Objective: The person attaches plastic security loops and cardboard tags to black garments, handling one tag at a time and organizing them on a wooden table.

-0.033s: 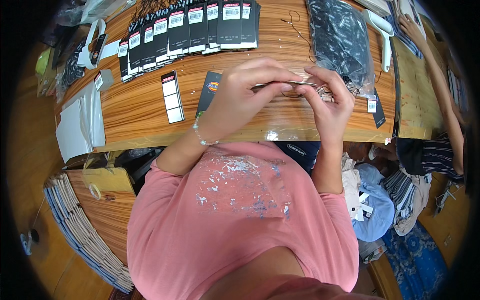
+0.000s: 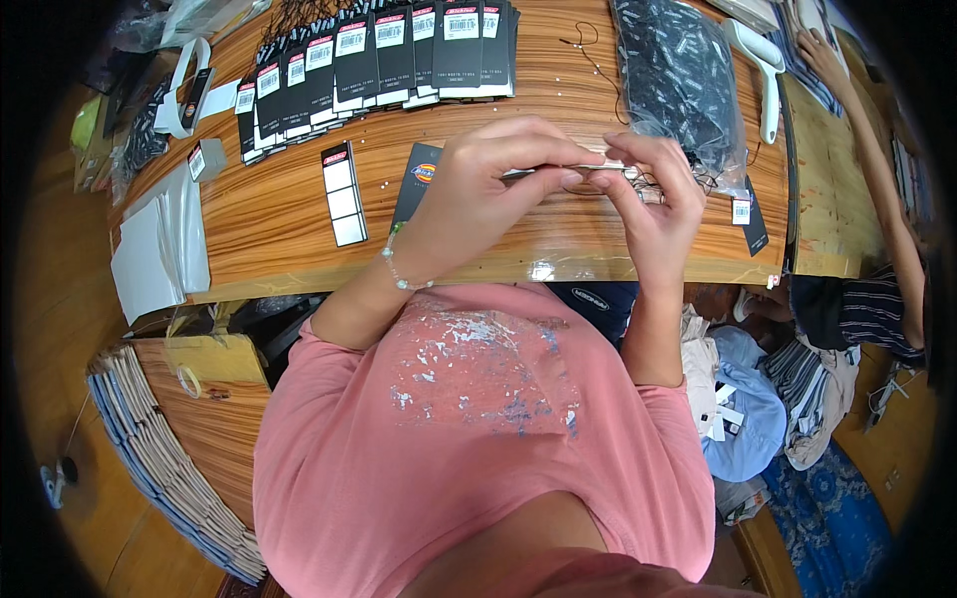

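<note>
Row of tags (image 2: 379, 50) along far bench (image 2: 269, 219) edge; bag (image 2: 678, 80) right; paper sheets (image 2: 159, 244) left.

Row of overlapping black card hang tags with white barcode stickers (image 2: 384, 45) along the wooden bench's far edge, a white three-panel sticker strip (image 2: 344, 192) nearer, a black tag with small oval logo (image 2: 417, 184) just beside it, a clear plastic bag of black pieces (image 2: 678, 75) far right, a small white label on black tag (image 2: 743, 211) below the bag.
</note>
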The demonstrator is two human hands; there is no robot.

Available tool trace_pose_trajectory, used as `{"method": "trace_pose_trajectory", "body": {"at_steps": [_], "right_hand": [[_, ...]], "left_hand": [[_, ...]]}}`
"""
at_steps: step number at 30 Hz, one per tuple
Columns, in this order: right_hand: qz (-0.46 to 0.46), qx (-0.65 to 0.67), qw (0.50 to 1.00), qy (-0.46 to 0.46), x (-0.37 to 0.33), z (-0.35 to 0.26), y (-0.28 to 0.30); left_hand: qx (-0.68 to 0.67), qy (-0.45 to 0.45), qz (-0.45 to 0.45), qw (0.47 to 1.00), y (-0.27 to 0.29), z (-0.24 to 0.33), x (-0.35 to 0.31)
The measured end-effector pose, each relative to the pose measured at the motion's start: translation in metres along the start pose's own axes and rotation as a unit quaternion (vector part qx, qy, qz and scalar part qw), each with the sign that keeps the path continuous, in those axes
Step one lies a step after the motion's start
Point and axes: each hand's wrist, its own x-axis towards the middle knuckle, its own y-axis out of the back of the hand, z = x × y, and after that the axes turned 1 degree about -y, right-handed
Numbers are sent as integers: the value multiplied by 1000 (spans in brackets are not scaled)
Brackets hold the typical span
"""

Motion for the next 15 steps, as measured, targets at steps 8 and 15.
{"method": "trace_pose_trajectory", "body": {"at_steps": [8, 15], "right_hand": [[-13, 391, 906, -163, -10, 7, -19], [-126, 525, 808, -237, -10, 22, -8]], "left_hand": [[156, -74, 17, 985, 2, -2, 0], [184, -169, -44, 967, 9, -4, 1]]}}
